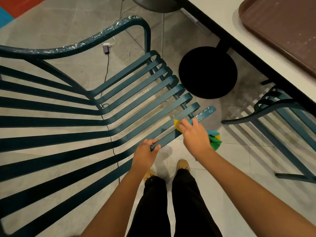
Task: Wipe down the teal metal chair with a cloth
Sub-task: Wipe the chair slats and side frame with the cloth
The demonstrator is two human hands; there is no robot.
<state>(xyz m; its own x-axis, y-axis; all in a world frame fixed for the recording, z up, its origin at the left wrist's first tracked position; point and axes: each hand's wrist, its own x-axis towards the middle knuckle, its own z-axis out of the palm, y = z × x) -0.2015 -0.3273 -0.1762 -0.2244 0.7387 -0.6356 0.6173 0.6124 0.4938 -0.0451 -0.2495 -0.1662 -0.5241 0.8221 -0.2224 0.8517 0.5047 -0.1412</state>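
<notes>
Hands are both placed on the teal chair (51,121), which is seen from above and fills the left of the view, standing on the tiled floor beside a tabletop (222,17). Work is being done on the near armrest (205,112): it is gripped by the left hand (146,153), fingers curled under the bar and thumb on top, while the right hand (195,135) is closed over a many-coloured cloth (215,143), which is pressed onto the bar towards its front end, with a bunch hanging below. The task is judged to be under way rather than near its end. Whether the seat slats (181,101) and back have been wiped cannot be told. Pale flecks are seen on the far armrest (95,37) and ahead of the cloth; dirt or chipped paint cannot be distinguished.
</notes>
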